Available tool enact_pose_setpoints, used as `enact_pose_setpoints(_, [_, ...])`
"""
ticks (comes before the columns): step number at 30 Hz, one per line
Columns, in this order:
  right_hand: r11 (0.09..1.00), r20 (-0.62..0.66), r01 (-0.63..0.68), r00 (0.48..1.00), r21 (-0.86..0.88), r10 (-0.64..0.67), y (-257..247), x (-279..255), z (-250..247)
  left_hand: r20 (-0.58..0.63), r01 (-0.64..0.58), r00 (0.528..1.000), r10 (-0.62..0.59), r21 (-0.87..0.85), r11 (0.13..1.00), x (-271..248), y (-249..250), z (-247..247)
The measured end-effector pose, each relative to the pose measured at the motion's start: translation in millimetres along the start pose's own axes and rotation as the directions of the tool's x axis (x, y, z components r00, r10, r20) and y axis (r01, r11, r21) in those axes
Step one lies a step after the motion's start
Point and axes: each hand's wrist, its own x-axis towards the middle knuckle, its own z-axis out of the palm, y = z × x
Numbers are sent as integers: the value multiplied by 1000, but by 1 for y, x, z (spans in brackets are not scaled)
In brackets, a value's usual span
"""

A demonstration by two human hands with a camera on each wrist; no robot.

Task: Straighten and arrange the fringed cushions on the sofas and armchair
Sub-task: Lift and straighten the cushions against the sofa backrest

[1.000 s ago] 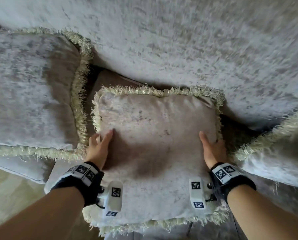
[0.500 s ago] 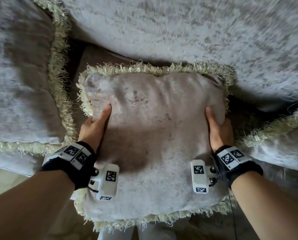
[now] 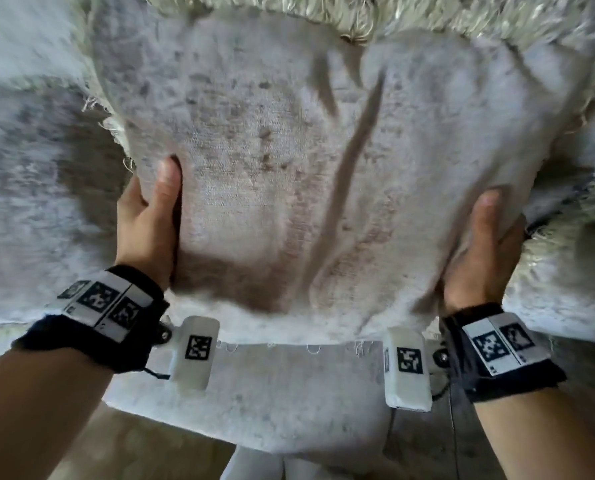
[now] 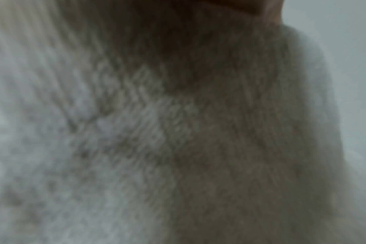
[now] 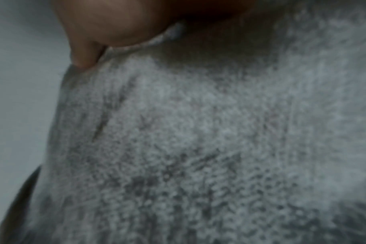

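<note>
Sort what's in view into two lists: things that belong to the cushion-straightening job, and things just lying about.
Part of the job:
- fringed cushion, held at both sides
- left hand gripping its left edge
- right hand gripping its right edge
- neighbouring fringed cushion to the left
- sofa seat below

Just lying about:
- floor

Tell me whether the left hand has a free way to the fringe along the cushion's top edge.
Probably not yet: the left hand grips the cushion by its side, the fringe lying beyond.
</note>
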Motion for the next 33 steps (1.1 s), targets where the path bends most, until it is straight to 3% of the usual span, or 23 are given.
enact_pose_setpoints(6, [998, -127, 41, 991, 53, -34, 4, 24, 14, 17, -38, 999, 39, -13, 999, 28, 14, 32])
enact_pose_setpoints(10, [999, -119, -29, 993, -27, 25, 31, 30, 24, 69, -66, 995, 66, -1, 998, 59, -8, 42])
enact_pose_setpoints(17, [1000, -79, -1, 997, -14, -1, 46, 41, 36, 90, -24, 996, 25, -13, 1000, 102, -25, 55])
enact_pose_setpoints(21, [998, -72, 7, 997, -63, -12, 38, 38, 31, 70, 19, 997, -30, 159, 987, 104, -26, 43])
enact_pose_setpoints(26, [950, -165, 35, 982, -311, -90, -13, 10, 33, 28, -13, 1000, 6, 253, 967, 69, 8, -8])
enact_pose_setpoints(29, [963, -39, 121, 990, -242, -134, -62, -30, 65, -35, 50, 999, -42, 280, 959, 62, 29, -66])
enact_pose_setpoints(33, [952, 325, 151, 944, -266, -59, -101, -89, 133, -120, 124, 988, -95, 257, 959, 71, 47, -152])
